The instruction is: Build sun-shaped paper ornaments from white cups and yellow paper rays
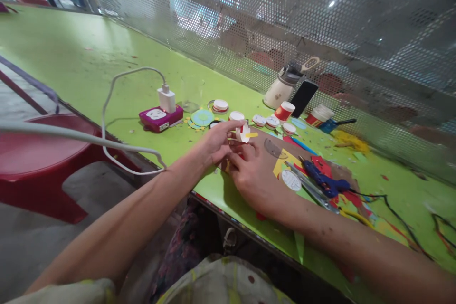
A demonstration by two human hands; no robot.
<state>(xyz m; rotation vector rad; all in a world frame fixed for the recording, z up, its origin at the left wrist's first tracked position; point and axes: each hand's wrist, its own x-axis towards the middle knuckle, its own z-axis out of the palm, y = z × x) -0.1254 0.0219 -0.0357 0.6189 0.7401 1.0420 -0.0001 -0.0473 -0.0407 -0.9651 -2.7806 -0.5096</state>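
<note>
while the left hand (217, 143) is bent partway, its fingers have hold of a small white piece (242, 136) near their tips, one finger running along the upper edge. a yellow strip (252, 135) sticks out of the piece on the right, clear of the left fingers. right hand (251, 173) sits just below and nearer the wearer, fingers curled in under the piece; can't tell if they touch it or grip anything, contact is hidden. piece is held up over the near edge of the brown board (261, 148). just behind it: a white-topped disc (236, 116). right of the hands: a marked white disc (291, 180), then the blue glue gun (322, 179). purple power socket (156, 121) is off left, apart from both hands.
</note>
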